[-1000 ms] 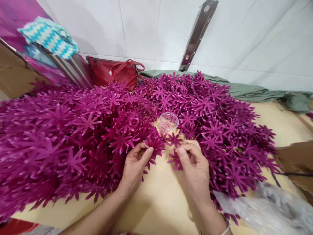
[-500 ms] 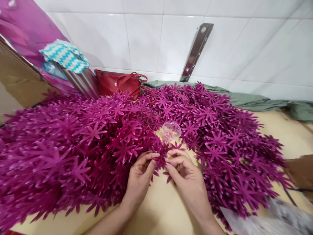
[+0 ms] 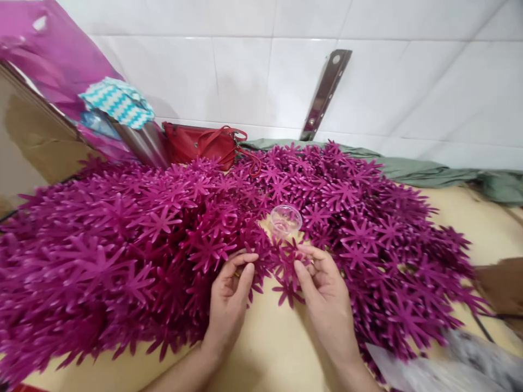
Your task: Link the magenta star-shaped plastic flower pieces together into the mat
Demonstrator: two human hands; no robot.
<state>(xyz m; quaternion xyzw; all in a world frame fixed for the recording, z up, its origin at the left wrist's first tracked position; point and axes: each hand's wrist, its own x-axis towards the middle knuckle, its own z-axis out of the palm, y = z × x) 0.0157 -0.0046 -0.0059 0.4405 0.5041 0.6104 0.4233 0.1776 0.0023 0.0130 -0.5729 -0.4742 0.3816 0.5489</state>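
Note:
My left hand [image 3: 232, 286] is closed in a loose pinch, thumb and forefinger nearly together at the petals of a purple artificial flower [image 3: 263, 260]. The exact point of its grip is hidden. Opposite it, my right hand [image 3: 327, 283] pinches another purple artificial flower [image 3: 289, 267] between thumb and fingers. Narrow petals from this piece hang down over the tan tabletop [image 3: 269, 337]. Just beyond the fingertips sits a small clear plastic cup [image 3: 286, 220]; what it contains is hard to make out.
Heaps of purple artificial flowers [image 3: 102, 245] lie on both sides. Behind them are a red handbag [image 3: 196, 144], a metal tumbler [image 3: 143, 142] under a blue-and-white cloth [image 3: 118, 103], and green fabric [image 3: 425, 170] along the tiled wall. A clear plastic bag [image 3: 441, 365] lies front right.
My hands have moved apart, the right one shifting rightward with its flower. The left hand has drawn slightly left. The view has tilted up a little.

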